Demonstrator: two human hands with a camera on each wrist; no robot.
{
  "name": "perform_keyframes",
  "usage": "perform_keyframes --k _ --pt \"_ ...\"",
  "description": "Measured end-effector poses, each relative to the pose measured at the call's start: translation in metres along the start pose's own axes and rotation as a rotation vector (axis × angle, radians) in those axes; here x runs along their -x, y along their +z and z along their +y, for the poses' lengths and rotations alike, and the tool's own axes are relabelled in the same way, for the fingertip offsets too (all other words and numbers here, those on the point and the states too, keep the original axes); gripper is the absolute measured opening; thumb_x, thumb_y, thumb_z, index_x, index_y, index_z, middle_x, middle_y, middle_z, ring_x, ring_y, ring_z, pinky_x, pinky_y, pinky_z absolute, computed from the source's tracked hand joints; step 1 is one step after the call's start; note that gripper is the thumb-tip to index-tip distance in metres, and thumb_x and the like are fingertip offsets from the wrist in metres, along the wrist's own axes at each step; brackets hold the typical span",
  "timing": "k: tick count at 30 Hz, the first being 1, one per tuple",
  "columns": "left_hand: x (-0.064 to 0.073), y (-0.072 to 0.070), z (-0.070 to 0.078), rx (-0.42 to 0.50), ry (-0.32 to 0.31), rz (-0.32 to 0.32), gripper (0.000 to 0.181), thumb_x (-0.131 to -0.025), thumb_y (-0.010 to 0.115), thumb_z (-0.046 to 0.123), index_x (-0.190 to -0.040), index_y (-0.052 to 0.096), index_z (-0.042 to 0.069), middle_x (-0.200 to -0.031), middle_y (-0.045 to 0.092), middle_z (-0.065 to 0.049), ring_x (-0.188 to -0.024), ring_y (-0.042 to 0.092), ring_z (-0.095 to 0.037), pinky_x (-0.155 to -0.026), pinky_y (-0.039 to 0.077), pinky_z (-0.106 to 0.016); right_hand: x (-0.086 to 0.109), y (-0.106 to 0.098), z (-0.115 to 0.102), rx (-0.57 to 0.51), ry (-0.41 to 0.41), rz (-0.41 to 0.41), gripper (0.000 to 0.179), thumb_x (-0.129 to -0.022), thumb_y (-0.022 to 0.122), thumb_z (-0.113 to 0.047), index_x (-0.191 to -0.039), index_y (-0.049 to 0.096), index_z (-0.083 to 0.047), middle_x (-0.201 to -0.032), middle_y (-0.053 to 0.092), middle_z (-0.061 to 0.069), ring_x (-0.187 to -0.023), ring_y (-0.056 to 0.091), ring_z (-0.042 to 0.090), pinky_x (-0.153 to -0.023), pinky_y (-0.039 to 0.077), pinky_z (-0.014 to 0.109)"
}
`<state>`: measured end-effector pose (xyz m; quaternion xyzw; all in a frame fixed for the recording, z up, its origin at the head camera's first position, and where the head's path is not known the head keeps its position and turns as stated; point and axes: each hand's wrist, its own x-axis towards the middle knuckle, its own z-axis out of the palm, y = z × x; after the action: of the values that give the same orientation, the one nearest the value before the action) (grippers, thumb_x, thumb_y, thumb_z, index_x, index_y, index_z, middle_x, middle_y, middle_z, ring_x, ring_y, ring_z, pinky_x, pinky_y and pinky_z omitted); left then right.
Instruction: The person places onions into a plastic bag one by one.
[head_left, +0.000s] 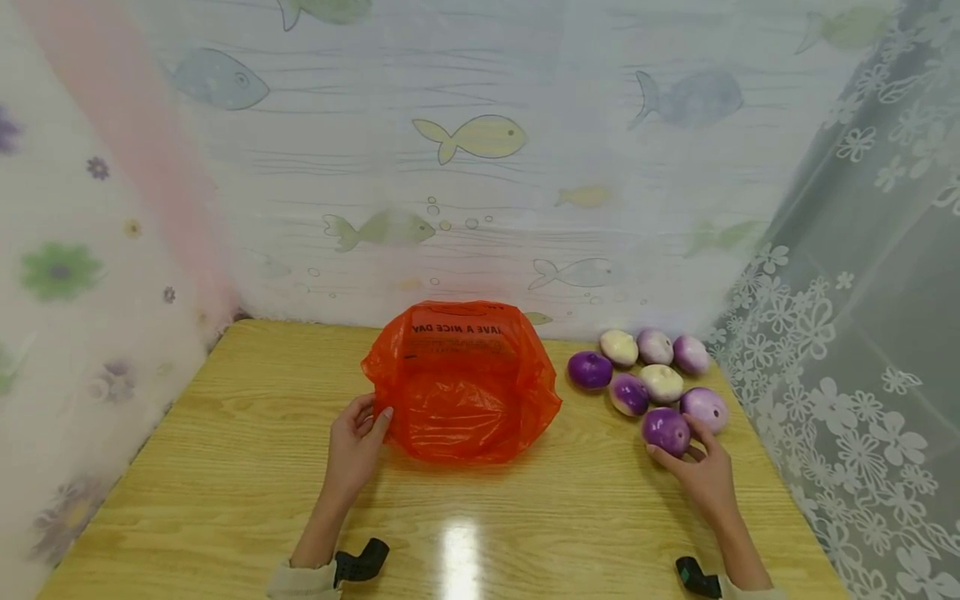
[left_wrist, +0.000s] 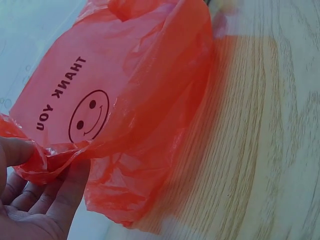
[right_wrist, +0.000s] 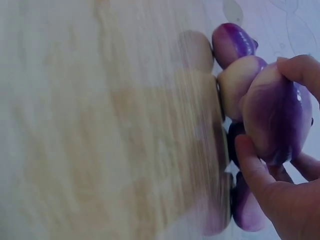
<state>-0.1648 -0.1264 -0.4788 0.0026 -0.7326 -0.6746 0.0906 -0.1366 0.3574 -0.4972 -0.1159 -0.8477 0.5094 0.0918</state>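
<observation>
In the head view a red plastic bag (head_left: pixel 461 400) stands at the middle of the table, its printing reversed. My left hand (head_left: pixel 356 442) pinches the bag's left rim between thumb and fingers. The left wrist view shows that gathered rim and a printed smiley face on the bag (left_wrist: pixel 125 75). On the right side, my right hand (head_left: pixel 703 475) grips a purple onion (head_left: pixel 663 429) with thumb and fingers around it. In the right wrist view this onion (right_wrist: pixel 277 112) hides part of the others behind it; whether it touches the table I cannot tell.
Several more purple and whitish onions (head_left: pixel 662 383) cluster at the table's back right, behind the held one. A patterned curtain (head_left: pixel 480 192) hangs along the wooden table's (head_left: pixel 225 467) back edge. A lacy curtain (head_left: pixel 847 433) borders the right side.
</observation>
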Motion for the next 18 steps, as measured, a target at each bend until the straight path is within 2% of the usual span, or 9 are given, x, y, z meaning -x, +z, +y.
perform_keyframes --k 4,11,15,18 --pt "0.001 0.001 0.0 0.006 0.007 0.007 0.033 -0.091 0.06 0.016 -0.119 0.054 0.0 -0.112 0.059 -0.017 -0.096 0.06 -0.018 -0.079 0.05 -0.016 0.003 0.002 -0.001 -0.062 0.007 0.011 0.08 -0.079 0.075 -0.021 -0.145 0.03 -0.01 -0.137 0.037 0.014 -0.093 0.05 -0.009 -0.071 0.048 0.011" --pt "0.002 0.002 0.0 0.026 0.001 0.007 0.032 -0.091 0.06 0.012 -0.119 0.054 -0.001 -0.112 0.06 -0.018 -0.098 0.06 -0.023 -0.078 0.05 -0.015 0.01 0.006 -0.006 -0.14 -0.013 0.016 0.072 -0.076 0.078 -0.013 -0.139 0.043 -0.014 -0.131 0.042 0.004 -0.097 0.055 -0.002 -0.072 0.05 0.014" --pt "0.005 0.002 0.011 0.027 0.003 0.004 0.031 -0.091 0.059 0.008 -0.118 0.054 -0.005 -0.111 0.059 -0.021 -0.098 0.06 -0.025 -0.077 0.05 -0.014 0.014 0.008 -0.008 -0.175 -0.017 -0.001 0.071 -0.074 0.078 -0.01 -0.137 0.044 -0.014 -0.123 0.046 0.0 -0.099 0.056 0.0 -0.073 0.05 0.014" --pt "0.009 0.002 0.021 0.027 0.003 0.002 0.029 -0.091 0.058 0.004 -0.117 0.053 -0.007 -0.11 0.059 -0.024 -0.098 0.059 -0.03 -0.076 0.05 -0.015 0.017 0.008 -0.011 -0.157 -0.02 -0.015 0.074 -0.074 0.079 -0.011 -0.139 0.043 -0.013 -0.121 0.046 -0.002 -0.1 0.055 -0.002 -0.075 0.049 0.013"
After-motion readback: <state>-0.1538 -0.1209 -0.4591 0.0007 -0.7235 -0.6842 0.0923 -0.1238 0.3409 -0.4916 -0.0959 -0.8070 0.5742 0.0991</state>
